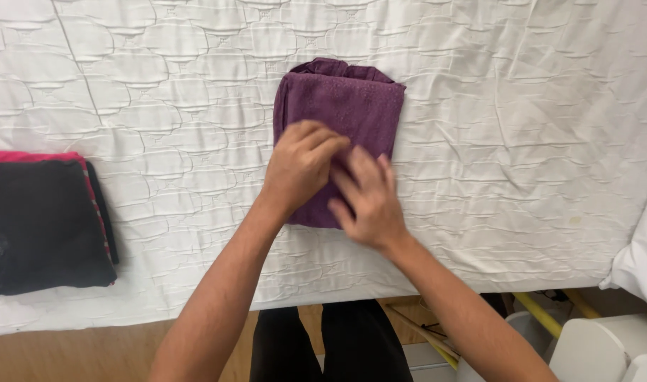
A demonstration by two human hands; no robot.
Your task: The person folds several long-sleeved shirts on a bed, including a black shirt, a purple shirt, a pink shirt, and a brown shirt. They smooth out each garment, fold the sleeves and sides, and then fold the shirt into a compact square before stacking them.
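Folded purple textured cloth [340,120] at frame centre on white quilted mattress [521,141]. Left hand [300,166] and right hand [369,198] rest flat, fingers together, overlapping on its lower half.

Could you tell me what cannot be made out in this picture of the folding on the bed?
Head view only:
- Near half of the purple cloth: covered by the left hand and right hand.
- Right hand fingers: blurred, so their grip is unclear.
- Stack of dark cloths: cut off by the left edge; how many layers is unclear.
- White pillow: cut off by the right edge.
- Floor items by the yellow bars: too small, partly behind the right arm.
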